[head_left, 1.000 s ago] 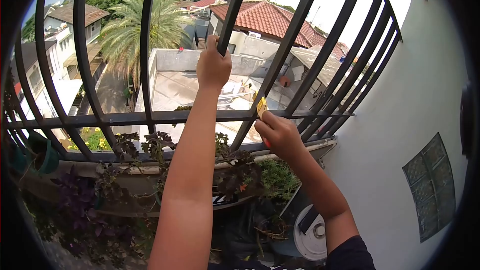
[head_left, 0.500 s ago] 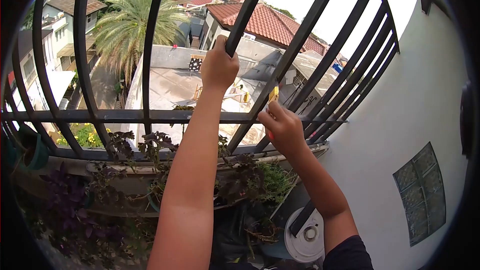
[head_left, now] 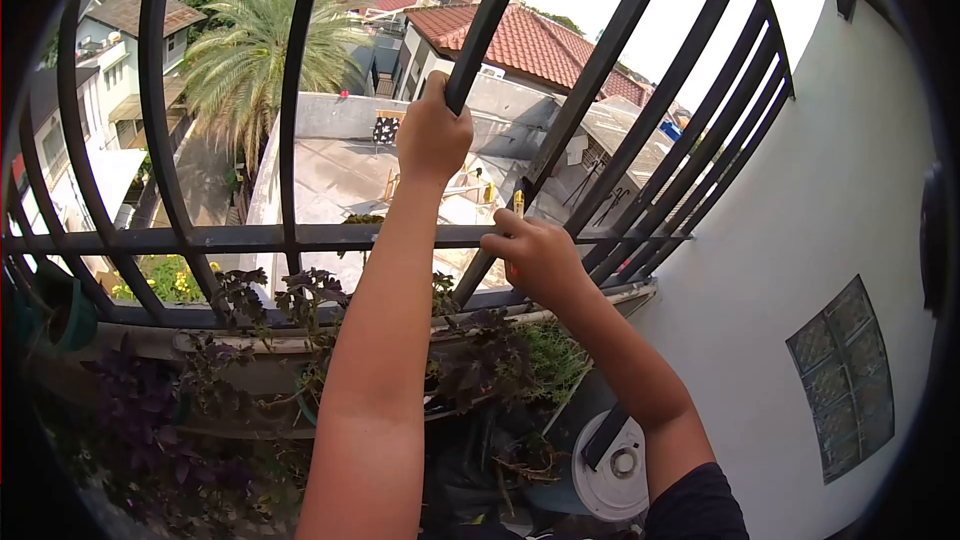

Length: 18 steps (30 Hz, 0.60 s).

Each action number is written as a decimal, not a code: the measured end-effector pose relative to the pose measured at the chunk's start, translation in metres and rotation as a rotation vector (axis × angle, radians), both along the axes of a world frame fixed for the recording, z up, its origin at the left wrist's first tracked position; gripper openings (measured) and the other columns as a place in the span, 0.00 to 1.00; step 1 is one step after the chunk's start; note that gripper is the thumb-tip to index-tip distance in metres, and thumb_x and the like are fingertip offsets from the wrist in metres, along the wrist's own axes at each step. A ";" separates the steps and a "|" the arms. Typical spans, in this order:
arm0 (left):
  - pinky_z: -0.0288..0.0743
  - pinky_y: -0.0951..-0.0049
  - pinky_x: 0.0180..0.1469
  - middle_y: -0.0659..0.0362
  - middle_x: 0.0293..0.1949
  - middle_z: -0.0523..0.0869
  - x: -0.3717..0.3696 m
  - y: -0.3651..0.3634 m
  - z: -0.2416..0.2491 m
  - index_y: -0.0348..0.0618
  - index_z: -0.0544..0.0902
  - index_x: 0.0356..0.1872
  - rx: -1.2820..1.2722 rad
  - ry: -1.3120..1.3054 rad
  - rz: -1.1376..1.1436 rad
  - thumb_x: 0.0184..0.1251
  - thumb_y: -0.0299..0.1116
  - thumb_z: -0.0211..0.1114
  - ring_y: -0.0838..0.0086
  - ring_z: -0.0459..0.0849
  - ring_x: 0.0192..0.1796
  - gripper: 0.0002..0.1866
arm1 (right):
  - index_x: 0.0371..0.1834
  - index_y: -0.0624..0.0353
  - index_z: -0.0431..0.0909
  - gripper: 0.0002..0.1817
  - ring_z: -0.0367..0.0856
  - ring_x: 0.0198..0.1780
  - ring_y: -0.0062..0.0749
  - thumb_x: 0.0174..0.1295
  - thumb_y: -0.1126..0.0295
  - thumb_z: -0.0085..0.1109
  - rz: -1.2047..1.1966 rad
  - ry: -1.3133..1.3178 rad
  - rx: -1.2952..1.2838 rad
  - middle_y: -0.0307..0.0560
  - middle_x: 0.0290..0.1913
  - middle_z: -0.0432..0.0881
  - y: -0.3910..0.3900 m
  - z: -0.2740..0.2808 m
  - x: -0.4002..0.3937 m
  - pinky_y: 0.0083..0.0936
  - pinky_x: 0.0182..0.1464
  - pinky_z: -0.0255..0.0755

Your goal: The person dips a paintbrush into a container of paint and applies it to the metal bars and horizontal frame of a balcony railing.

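Note:
My left hand is wrapped round one slanted black railing bar, its arm stretched up across the lower rail. Lower and to the right, my right hand is closed round a small yellow-and-red hand tool. Its yellow end points up and lies against or just in front of the neighbouring bar. My fingers cover most of the tool, so its exact kind is hidden. A little red shows below the fingers.
Potted plants line the foot of the railing. A white round lid sits at the lower right beside the white wall. Beyond the bars are a concrete terrace, a palm and tiled roofs.
My right hand has shifted left, and the tool has turned more upright. My left hand keeps its grip on the same bar. The whole view has shifted slightly.

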<state>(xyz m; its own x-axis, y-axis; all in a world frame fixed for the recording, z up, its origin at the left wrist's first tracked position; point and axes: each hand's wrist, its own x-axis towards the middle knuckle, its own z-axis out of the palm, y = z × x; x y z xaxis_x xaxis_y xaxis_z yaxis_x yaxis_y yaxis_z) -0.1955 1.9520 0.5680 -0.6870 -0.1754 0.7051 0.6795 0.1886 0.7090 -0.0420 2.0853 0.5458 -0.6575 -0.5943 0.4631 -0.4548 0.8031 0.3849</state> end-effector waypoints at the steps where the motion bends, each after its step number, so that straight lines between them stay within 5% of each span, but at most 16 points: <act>1: 0.74 0.50 0.33 0.45 0.24 0.83 0.000 0.000 0.000 0.46 0.73 0.42 0.002 -0.001 -0.002 0.63 0.32 0.59 0.45 0.83 0.33 0.09 | 0.34 0.49 0.76 0.15 0.78 0.30 0.39 0.40 0.78 0.62 -0.015 -0.003 -0.063 0.42 0.38 0.73 0.000 0.004 0.001 0.38 0.30 0.74; 5: 0.74 0.50 0.33 0.45 0.24 0.83 -0.003 0.001 -0.001 0.46 0.73 0.42 0.004 0.005 0.002 0.63 0.32 0.60 0.45 0.84 0.32 0.09 | 0.34 0.49 0.75 0.15 0.80 0.31 0.40 0.41 0.78 0.61 -0.071 0.212 -0.125 0.44 0.38 0.73 -0.003 0.019 -0.001 0.37 0.30 0.74; 9: 0.74 0.51 0.33 0.46 0.24 0.83 -0.001 0.001 0.000 0.46 0.73 0.42 0.005 -0.008 0.001 0.63 0.32 0.60 0.45 0.84 0.32 0.09 | 0.32 0.51 0.73 0.13 0.79 0.30 0.41 0.44 0.79 0.60 -0.038 0.020 -0.024 0.44 0.35 0.72 -0.007 0.004 0.000 0.38 0.29 0.73; 14: 0.74 0.51 0.34 0.46 0.24 0.83 -0.001 -0.001 0.000 0.46 0.73 0.42 0.001 -0.034 -0.027 0.63 0.32 0.60 0.45 0.84 0.32 0.09 | 0.29 0.55 0.73 0.10 0.75 0.29 0.45 0.45 0.83 0.58 -0.026 0.189 -0.411 0.46 0.30 0.66 -0.003 0.050 0.005 0.40 0.30 0.67; 18: 0.74 0.50 0.34 0.46 0.25 0.84 -0.001 -0.001 0.001 0.47 0.73 0.42 -0.015 -0.017 0.000 0.63 0.32 0.59 0.45 0.84 0.33 0.09 | 0.29 0.57 0.72 0.11 0.72 0.27 0.46 0.45 0.84 0.58 0.031 0.259 -0.322 0.46 0.30 0.65 0.005 0.072 0.004 0.37 0.30 0.67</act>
<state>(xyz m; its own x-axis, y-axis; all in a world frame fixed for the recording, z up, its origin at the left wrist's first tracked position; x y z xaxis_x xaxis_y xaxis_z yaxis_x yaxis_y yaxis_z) -0.1960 1.9506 0.5690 -0.6992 -0.1647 0.6957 0.6672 0.1990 0.7178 -0.0375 2.0903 0.6176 -0.4790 -0.4101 0.7762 -0.4022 0.8884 0.2212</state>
